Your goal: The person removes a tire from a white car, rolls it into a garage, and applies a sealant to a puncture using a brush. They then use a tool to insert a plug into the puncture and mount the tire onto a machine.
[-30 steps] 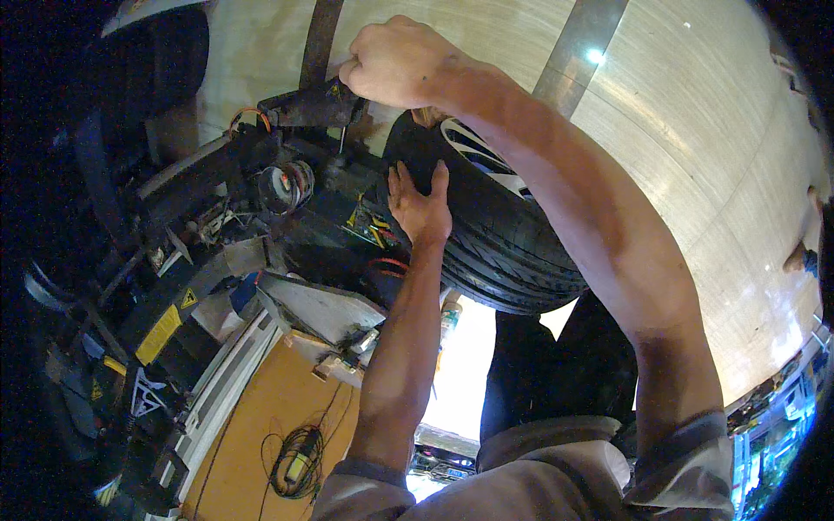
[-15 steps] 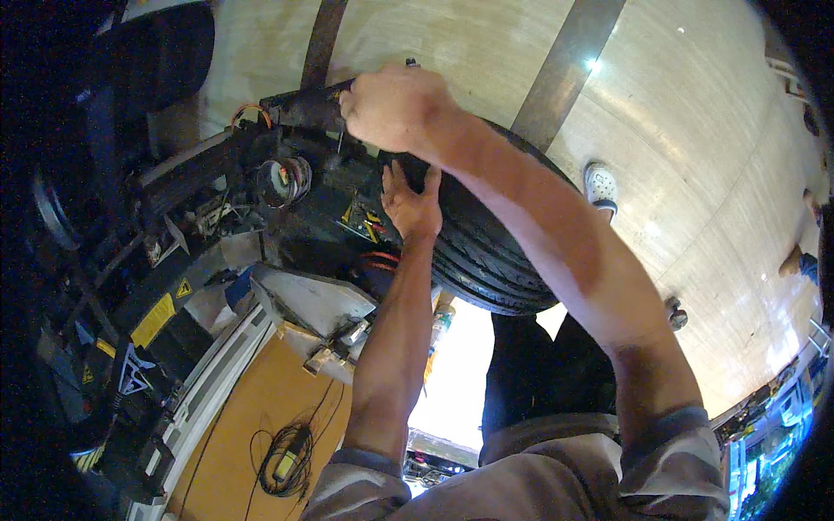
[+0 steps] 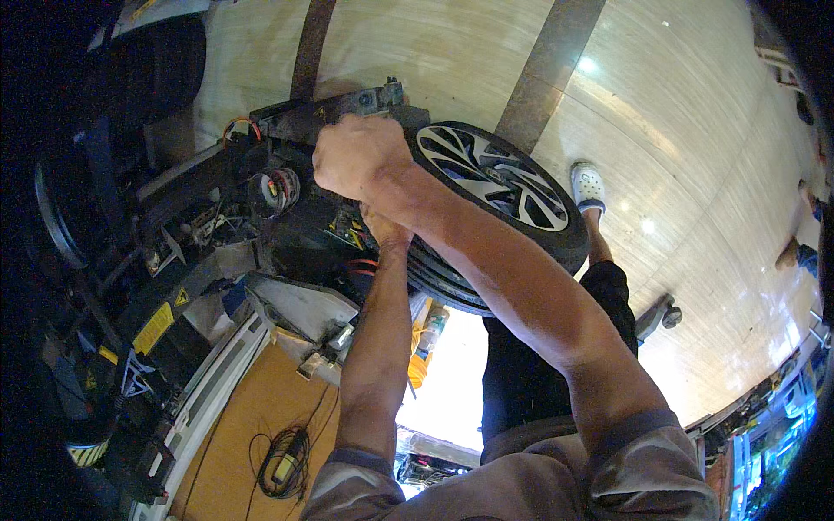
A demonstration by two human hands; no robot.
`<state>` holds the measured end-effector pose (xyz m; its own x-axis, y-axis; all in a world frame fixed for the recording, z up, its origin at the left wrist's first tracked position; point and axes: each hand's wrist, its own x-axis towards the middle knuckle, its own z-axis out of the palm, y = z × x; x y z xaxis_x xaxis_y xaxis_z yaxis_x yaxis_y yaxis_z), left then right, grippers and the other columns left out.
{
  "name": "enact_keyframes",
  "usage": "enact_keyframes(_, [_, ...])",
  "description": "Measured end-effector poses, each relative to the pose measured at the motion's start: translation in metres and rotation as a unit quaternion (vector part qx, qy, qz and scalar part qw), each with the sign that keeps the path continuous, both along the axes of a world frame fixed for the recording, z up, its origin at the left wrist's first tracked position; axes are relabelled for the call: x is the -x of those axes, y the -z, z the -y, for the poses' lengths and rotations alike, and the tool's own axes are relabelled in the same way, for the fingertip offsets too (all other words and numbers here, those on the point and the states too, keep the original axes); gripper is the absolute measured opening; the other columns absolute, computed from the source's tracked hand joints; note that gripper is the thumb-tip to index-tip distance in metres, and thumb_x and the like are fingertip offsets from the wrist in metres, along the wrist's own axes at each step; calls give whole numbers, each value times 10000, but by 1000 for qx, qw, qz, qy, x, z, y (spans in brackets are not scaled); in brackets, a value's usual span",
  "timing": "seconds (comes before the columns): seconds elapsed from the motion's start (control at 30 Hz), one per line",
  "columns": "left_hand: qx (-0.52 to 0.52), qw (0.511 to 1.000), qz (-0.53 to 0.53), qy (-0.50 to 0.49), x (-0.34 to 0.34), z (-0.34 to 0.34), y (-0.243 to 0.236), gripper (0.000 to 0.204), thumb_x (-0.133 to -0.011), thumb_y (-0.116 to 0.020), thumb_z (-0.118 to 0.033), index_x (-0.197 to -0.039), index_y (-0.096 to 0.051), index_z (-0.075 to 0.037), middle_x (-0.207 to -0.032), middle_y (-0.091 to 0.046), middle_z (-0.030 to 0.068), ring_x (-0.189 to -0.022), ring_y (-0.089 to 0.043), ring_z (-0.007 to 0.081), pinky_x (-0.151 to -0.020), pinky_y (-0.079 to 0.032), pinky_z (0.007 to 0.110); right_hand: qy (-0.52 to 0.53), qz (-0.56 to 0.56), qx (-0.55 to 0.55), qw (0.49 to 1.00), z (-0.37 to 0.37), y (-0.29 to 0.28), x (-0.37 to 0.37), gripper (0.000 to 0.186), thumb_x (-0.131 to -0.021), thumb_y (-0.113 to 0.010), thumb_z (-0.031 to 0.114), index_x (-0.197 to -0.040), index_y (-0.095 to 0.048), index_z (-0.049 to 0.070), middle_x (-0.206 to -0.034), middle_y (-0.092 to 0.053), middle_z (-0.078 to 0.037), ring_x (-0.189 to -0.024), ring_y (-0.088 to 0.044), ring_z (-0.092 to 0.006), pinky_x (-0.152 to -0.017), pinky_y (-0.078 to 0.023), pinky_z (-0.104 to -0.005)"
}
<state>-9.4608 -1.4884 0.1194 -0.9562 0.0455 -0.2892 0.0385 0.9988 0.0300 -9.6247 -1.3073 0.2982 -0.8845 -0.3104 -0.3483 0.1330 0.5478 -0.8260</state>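
The pale wooden floor with dark stripes fills the far side of the view, well beyond the fingers. To the left of the fingers stands a large dark machine with metal arms, coloured wires and yellow warning labels.

Just to the right of the fingers is a car wheel, a black tyre on a silver spoked rim. It is tilted and rests against the machine's upper part, above the person's dark trousers.

The right hand is clenched into a fist at the left edge of the wheel, next to a dark metal bar of the machine. What the right fingers close on is hidden under the fist, so it cannot be told.

The left hand lies just below the right fist, pressed on the tyre's tread. The right forearm covers its fingers, so it cannot be told whether they are released or closed.

Below the left forearm lies a coil of black cable on an orange-brown surface. Beyond the wheel a white shoe stands on the floor.
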Motion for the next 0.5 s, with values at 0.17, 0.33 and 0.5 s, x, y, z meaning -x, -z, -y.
enact_keyframes(0.17, [-63,984,-113,-119,36,22,-12,712,-965,-656,-559,-1490,-551,-91,-1518,-545,159,-1418,-444,378,-1177,-327,509,53,-111,-2,992,24,-27,-17,295,-789,-693,282,-923,-822,53,-924,-755,-216,-837,-769,-373,-735,-610,-480])
enact_keyframes(0.33, [24,959,-134,-248,36,55,-36,852,-918,-691,-663,-1533,-513,-101,-1546,-508,176,-1432,-408,370,-1184,-288,508,47,-150,-8,988,49,-54,-11,241,-761,-714,215,-898,-818,47,-958,-760,-201,-822,-775,-332,-709,-614,-456])
enact_keyframes(0.5, [-222,920,-57,-319,34,-61,-85,830,-918,-724,-602,-1533,-498,-92,-1514,-537,151,-1392,-439,317,-1174,-309,448,49,-127,-100,986,39,-13,-17,219,-799,-701,189,-924,-822,55,-989,-774,-203,-853,-779,-327,-728,-622,-458])
